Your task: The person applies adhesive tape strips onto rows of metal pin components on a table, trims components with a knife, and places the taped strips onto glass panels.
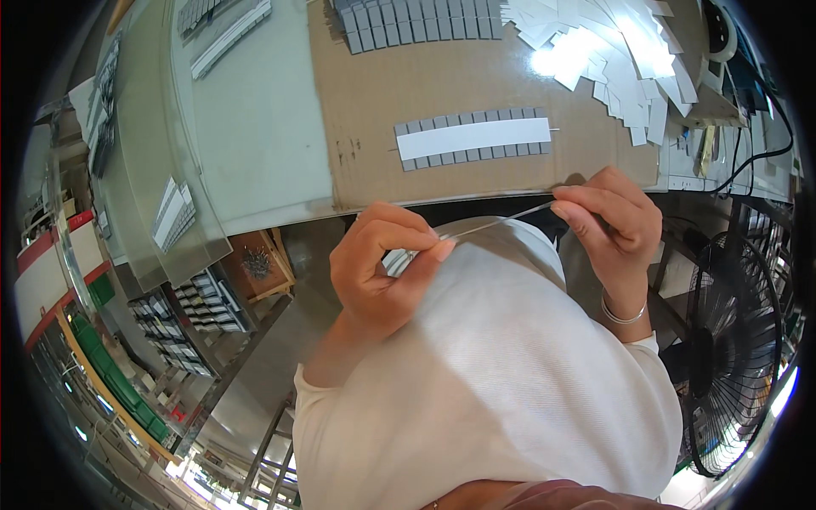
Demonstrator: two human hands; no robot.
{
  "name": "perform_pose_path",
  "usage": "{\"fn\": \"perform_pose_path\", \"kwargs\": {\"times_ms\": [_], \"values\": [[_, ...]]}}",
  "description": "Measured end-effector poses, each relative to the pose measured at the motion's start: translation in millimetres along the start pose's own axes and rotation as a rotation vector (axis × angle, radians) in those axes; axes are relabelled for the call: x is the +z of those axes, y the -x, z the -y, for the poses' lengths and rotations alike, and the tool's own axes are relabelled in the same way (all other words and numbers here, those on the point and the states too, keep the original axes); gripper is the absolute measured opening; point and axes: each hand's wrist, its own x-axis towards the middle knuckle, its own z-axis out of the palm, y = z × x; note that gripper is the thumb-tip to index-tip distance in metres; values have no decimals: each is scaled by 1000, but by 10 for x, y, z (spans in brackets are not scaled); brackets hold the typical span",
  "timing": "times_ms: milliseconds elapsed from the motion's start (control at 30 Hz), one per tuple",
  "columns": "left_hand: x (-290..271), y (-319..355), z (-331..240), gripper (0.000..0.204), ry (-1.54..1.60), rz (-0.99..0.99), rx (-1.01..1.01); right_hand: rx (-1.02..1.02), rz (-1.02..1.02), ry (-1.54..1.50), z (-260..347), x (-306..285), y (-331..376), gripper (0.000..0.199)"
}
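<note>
My left hand [382,268] and my right hand [610,223] hold the two ends of a thin pale strip [497,223], stretched between them just below the table's near edge, over my white garment. The left fingers pinch its left end near some small grey pieces, partly hidden by the hand. The right fingers pinch its right end. On the brown cardboard sheet [425,85] in front lies a row of small grey tabs joined by a white band [473,138].
More grey tabs [416,21] lie in rows at the sheet's far edge. A heap of white paper strips [612,51] fills the far right. A black fan [735,348] stands at my right. Trays of grey parts [191,310] and a box of small metal bits [257,263] sit low left.
</note>
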Motion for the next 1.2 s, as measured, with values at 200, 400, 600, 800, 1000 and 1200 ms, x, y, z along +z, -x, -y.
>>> {"fn": "perform_pose_path", "kwargs": {"times_ms": [200, 400, 600, 800, 1000, 1200], "values": [[9, 44, -1, 21, 73, -69, -110, 1, 125, -249, -91, -77, 5, 8], [188, -106, 39, 22, -449, 88, 282, -261, 127, -7, -124, -20, -107, 9], [407, -193, 118, 19, -689, 242, 421, -284, 192, 27, -194, 138, -102, 6], [439, -201, 99, 17, -778, 303, 397, -323, 171, -13, -249, 167, -114, 10], [452, -204, 110, 17, -793, 280, 399, -312, 182, -28, -269, 146, -113, 7], [473, -211, 133, 12, -805, 246, 427, -298, 187, -30, -263, 146, -123, 7]]}}
